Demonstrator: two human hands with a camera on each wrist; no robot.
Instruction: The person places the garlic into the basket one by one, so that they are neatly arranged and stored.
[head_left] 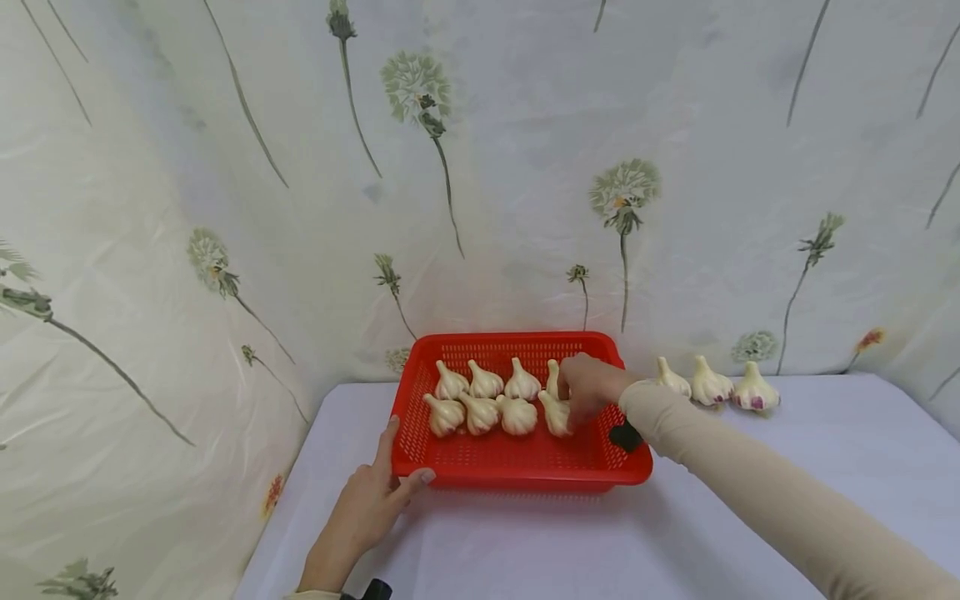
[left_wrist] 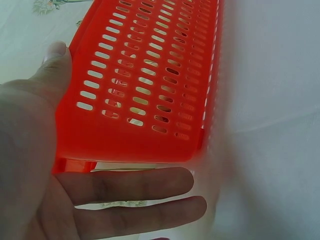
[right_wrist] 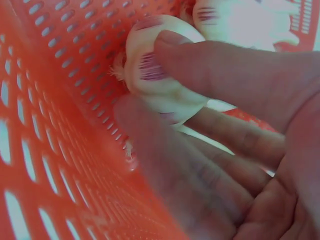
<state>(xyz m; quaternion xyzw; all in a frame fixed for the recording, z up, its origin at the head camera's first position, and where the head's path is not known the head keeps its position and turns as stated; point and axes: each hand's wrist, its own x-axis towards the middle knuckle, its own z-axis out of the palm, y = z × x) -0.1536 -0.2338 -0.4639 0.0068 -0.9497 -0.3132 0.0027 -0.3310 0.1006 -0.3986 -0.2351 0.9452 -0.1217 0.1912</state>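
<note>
A red perforated plastic basket (head_left: 517, 475) holds several garlic bulbs (head_left: 519, 415) in two rows, their stems pointing away. My right hand (head_left: 588, 385) reaches inside at its right end. In the right wrist view, thumb and fingers pinch a purple-streaked garlic bulb (right_wrist: 150, 67) close over the basket's holed floor. At the front left corner of the basket, my left hand (head_left: 367, 504) rests with the thumb along the front rim and the index finger along the left side. Straight fingers (left_wrist: 140, 215) show beside the basket's end in the left wrist view.
Three more garlic bulbs (head_left: 711, 385) stand in a row on the white-covered table (head_left: 825, 467), right of the basket and partly behind the right sleeve (head_left: 750, 483). A dandelion-patterned sheet (head_left: 510, 208) hangs close behind the basket and along the left side.
</note>
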